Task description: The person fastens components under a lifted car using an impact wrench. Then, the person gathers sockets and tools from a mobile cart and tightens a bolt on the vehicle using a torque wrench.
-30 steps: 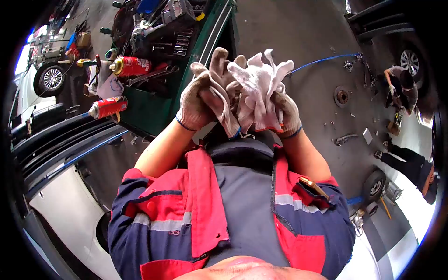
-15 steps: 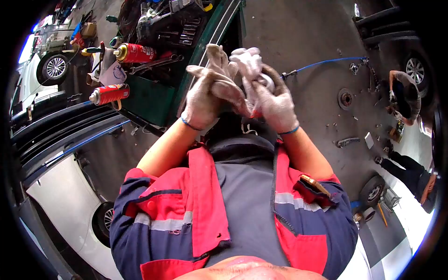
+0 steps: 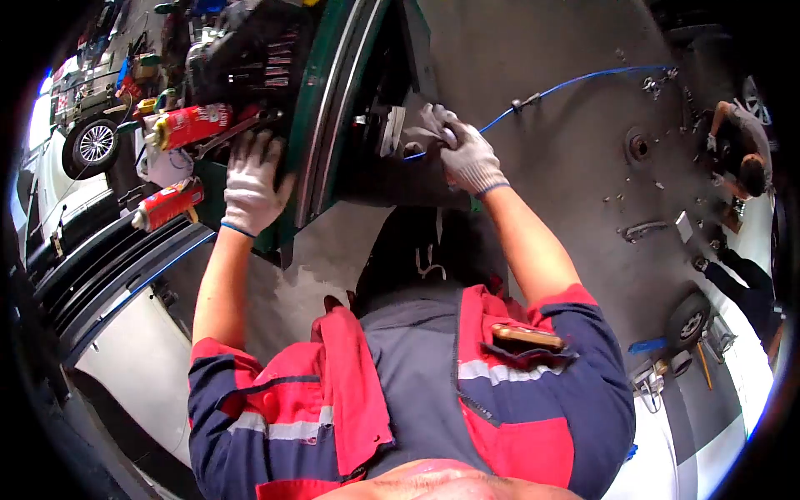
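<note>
1. Where the view starts at far left, we log a car wheel (image 3: 95,143), then two red spray cans: upper can (image 3: 196,125) and lower can (image 3: 171,204).
2. Next we have the green tool cart (image 3: 312,125), sockets (image 3: 279,62) in rows on it, and a dark, pulled-out compartment (image 3: 392,179) on its right side.
3. Further right, we get grey floor (image 3: 533,50), a blue hose (image 3: 575,82), a brake disc (image 3: 639,146), a crouching co-worker (image 3: 746,158) and a loose wheel (image 3: 688,319) lower down.
4. Left hand (image 3: 254,187), gloved: we see fingers extended, slightly spread, thumb apart, laid on the cart near its edge; nothing seen in its grasp.
5. Right hand (image 3: 472,156), gloved: fingers curled, pinching a pale cloth bundle (image 3: 427,132), glove-like but blurred, over the compartment. We can't tell whether the bundle touches anything beneath.
6. Pose: we note left back-of-hand up, forearm nearly straight up the view; right forearm slants up and leftward, wrist above the compartment's near right corner.
</note>
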### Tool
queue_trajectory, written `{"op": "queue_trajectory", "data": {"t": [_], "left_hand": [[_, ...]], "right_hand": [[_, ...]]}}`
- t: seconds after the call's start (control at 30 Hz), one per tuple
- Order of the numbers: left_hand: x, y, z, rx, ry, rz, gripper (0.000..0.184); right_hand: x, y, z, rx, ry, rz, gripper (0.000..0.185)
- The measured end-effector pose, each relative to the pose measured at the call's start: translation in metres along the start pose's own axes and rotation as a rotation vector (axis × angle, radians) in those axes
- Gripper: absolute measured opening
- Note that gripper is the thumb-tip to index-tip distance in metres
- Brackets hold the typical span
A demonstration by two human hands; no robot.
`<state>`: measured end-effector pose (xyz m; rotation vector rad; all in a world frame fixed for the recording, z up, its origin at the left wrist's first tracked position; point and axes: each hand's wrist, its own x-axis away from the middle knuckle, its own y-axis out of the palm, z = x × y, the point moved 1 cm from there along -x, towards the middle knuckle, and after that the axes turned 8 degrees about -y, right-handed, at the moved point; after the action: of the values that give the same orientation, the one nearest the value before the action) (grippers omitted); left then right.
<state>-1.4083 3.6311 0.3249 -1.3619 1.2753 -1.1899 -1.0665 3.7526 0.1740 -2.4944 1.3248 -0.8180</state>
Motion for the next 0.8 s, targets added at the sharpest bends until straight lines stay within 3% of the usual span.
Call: {"op": "queue_trajectory", "data": {"t": [0.03,0.13,0.2,0.23,0.3,0.4,0.47,0.5,0.57,0.67,0.8], "left_hand": [[-0.003,0.005,0.000,0.032,-0.042,-0.033,0.062],[-0.006,0.009,-0.009,0.179,-0.054,-0.105,0.068],[-0.013,0.003,-0.002,0.125,-0.083,-0.198,0.071],[-0.014,0.003,-0.004,0.114,-0.077,-0.206,0.072],[-0.013,0.010,-0.008,0.094,-0.065,-0.221,0.074],[-0.012,0.015,-0.011,0.064,-0.075,-0.231,0.074],[-0.019,0.013,-0.007,0.043,-0.076,-0.270,0.074],[-0.018,0.012,-0.006,0.040,-0.081,-0.280,0.075],[-0.023,0.014,-0.007,0.056,-0.094,-0.329,0.076],[-0.018,0.020,-0.014,0.130,-0.023,-0.249,0.079],[-0.003,0.020,-0.025,0.108,-0.136,-0.406,0.082]], "right_hand": [[-0.018,0.018,0.017,-0.014,-0.047,-0.051,0.042],[-0.038,0.064,0.033,0.191,0.122,-0.284,0.049],[-0.051,0.100,0.055,0.269,-0.015,-0.362,0.053],[-0.067,0.130,0.090,0.010,-0.005,-0.335,0.052],[-0.110,0.153,0.105,-0.072,0.139,-0.294,0.050],[-0.163,0.128,0.088,-0.158,0.260,-0.122,0.047],[-0.179,0.155,0.114,-0.113,0.350,0.073,0.044],[-0.189,0.159,0.128,-0.184,0.435,0.051,0.043],[-0.202,0.183,0.160,-0.143,0.356,0.385,0.047],[-0.223,0.193,0.197,-0.194,0.365,0.430,0.048],[-0.264,0.229,0.238,-0.597,0.304,0.529,0.056]]}}
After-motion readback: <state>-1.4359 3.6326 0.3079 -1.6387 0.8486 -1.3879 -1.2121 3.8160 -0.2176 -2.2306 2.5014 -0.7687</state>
